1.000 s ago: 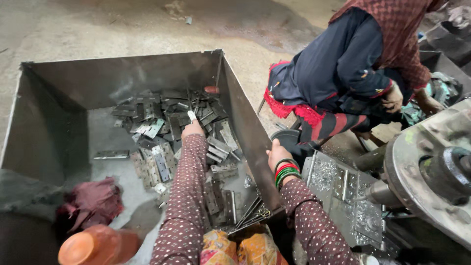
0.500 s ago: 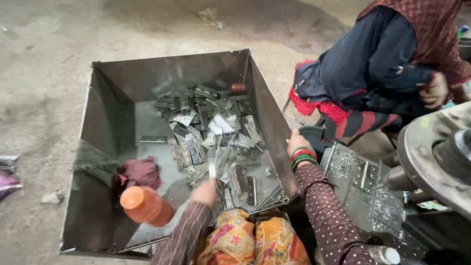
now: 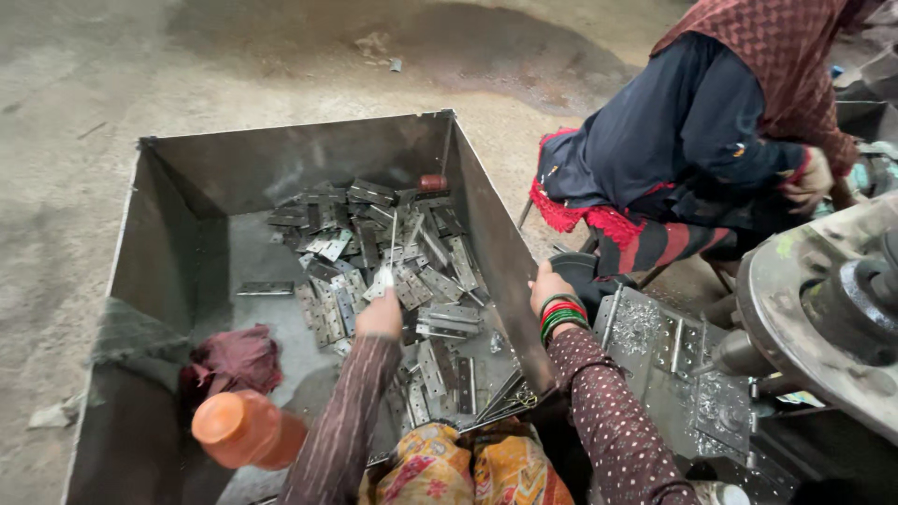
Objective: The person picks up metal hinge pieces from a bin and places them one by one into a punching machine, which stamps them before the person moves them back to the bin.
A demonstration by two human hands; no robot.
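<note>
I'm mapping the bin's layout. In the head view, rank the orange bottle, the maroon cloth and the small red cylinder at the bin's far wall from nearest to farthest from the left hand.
From the left hand:
1. Maroon cloth, lower left in the bin.
2. Orange bottle, below the cloth at the near corner; nearly tied with the cloth.
3. Small red cylinder, at the far wall beyond the metal plates.

Both arms wear long, close-fitting sleeves of dark maroon-brown cloth sprinkled with fine pale dots; the left sleeve [image 3: 341, 421] looks faintly streaked along its length, the right sleeve [image 3: 613, 421] more evenly speckled. A stack of thin bangles [image 3: 559, 313], red and green, circles the right wrist just below the right hand [image 3: 550, 283]. The left hand [image 3: 379, 316] is bare of ornament. Below, across the lap, lies bright orange and yellow patterned cloth [image 3: 468, 468] with reddish motifs.
</note>
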